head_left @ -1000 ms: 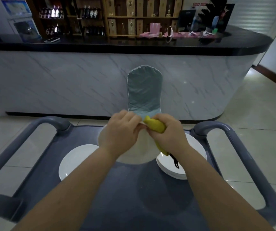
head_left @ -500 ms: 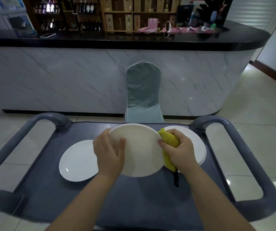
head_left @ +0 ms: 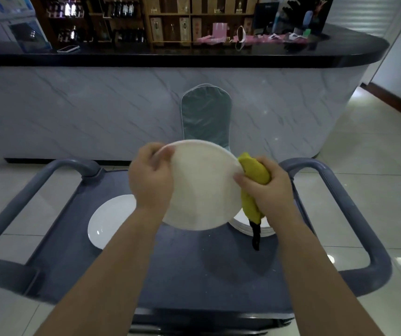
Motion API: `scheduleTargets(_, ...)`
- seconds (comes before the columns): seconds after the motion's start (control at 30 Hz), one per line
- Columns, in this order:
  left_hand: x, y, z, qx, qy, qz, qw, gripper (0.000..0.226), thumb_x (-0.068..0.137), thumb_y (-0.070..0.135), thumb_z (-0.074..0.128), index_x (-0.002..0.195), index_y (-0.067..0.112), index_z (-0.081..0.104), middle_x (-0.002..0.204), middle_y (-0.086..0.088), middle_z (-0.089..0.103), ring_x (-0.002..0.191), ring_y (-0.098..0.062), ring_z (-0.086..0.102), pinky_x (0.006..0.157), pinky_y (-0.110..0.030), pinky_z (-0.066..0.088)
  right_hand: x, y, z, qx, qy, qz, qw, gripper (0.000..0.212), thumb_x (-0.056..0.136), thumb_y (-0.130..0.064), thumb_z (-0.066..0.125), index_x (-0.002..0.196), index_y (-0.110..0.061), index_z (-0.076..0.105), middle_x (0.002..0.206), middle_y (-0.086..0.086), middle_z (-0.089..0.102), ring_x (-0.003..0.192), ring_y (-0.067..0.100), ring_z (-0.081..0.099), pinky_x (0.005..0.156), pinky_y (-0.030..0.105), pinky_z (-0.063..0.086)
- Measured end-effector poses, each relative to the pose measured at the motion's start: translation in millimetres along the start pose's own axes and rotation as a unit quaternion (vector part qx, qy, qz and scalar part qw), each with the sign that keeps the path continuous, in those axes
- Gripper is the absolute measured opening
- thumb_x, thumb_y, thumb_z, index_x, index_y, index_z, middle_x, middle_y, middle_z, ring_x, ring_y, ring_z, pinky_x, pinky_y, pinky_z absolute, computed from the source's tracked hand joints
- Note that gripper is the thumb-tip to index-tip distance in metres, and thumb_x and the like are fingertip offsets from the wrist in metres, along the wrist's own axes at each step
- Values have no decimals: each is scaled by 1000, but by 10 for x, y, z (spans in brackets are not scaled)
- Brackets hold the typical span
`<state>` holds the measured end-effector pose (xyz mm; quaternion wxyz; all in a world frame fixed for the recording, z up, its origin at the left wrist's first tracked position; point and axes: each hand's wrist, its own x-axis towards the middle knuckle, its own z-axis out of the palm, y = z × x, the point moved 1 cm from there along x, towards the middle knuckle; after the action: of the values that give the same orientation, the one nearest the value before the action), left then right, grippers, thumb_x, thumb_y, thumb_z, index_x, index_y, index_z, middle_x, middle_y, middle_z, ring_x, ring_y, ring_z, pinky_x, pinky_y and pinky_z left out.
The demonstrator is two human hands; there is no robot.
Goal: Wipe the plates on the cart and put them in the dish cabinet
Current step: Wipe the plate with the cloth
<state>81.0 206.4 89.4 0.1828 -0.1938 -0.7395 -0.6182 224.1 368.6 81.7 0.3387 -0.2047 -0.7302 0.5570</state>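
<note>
L hand [head_left: 151,181] grips raised plate [head_left: 205,187] by its left rim; R hand [head_left: 264,190] clutches yellow cloth [head_left: 252,174] against right rim, above cart [head_left: 218,275].

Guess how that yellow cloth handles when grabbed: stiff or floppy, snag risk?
Probably floppy: the yellow cloth is bunched in the right hand and moulds against the rim of the held plate. Likely light; it droops limply below the fist. Its black tail dangles over the stacked plates, so it could drag or snag.

Marble-fronted counter [head_left: 121,112], covered chair [head_left: 205,115], tiled floor [head_left: 376,146].
</note>
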Motion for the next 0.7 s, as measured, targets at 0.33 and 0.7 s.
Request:
scheduleTargets(0.33,-809,-285,-277,240,-102,195,945,27,92,39,50,104,20,63,101,0,65,94,-26,55,86,-40,38,-588,378,177,-71,-24,-128,989,14,77,-22,74,86,-28,65,83,-11,64,82,7,59,75,22,46)
scheduleTargets(0.7,-437,53,-284,114,-14,160,980,14,87,28,60,77,24,69,74,12,66,72,-9,56,70,-29,43,-441,70,130,-28,-32,-88,995,21,76,-23,79,90,-32,66,86,-11,66,82,5,60,74,17,47)
